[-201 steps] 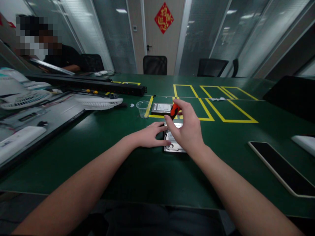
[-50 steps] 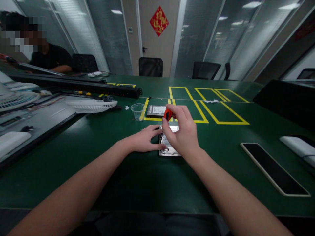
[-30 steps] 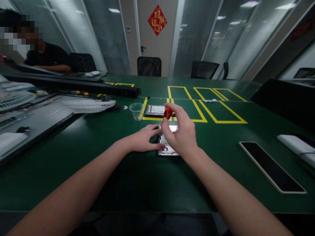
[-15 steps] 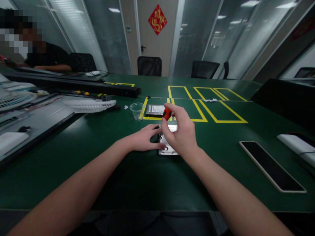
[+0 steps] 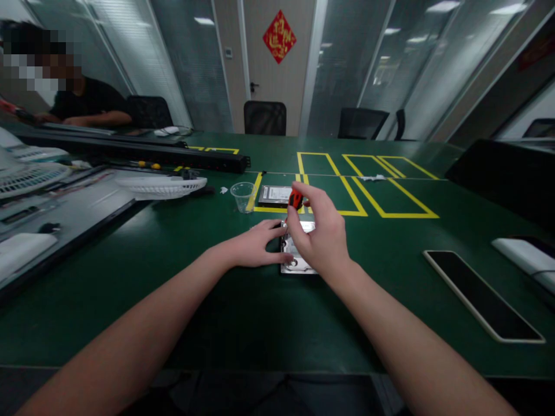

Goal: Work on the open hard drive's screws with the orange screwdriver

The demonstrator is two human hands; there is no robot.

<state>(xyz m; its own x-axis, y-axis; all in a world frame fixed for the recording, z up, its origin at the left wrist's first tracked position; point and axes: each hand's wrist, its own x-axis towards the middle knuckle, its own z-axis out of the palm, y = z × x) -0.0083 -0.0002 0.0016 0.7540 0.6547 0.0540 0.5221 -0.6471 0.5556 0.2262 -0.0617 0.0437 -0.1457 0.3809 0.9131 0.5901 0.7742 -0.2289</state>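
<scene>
A silver hard drive (image 5: 297, 267) lies flat on the green table. My left hand (image 5: 255, 244) rests against its left side, thumb and fingers spread, with the fingertips touching its top. My right hand (image 5: 321, 228) is above the drive, thumb and fingers pinched around the red and black handle of a screwdriver (image 5: 295, 198). The screwdriver stands nearly upright; its tip is mostly hidden behind my right thumb. My right hand also covers the drive's right part. Just beyond, a second hard drive (image 5: 274, 195) lies inside a yellow taped outline.
A clear plastic cup (image 5: 243, 198) stands left of the second drive. To the right lie a phone (image 5: 481, 294) and a white device (image 5: 522, 260). White fan parts (image 5: 162, 186) and a long black bar (image 5: 143, 151) occupy the left. Another person (image 5: 93, 101) sits at the far left.
The whole view has shifted slightly. Both hands keep nearly the same places over the drive, and the screwdriver handle looks turned a little between my right fingers.
</scene>
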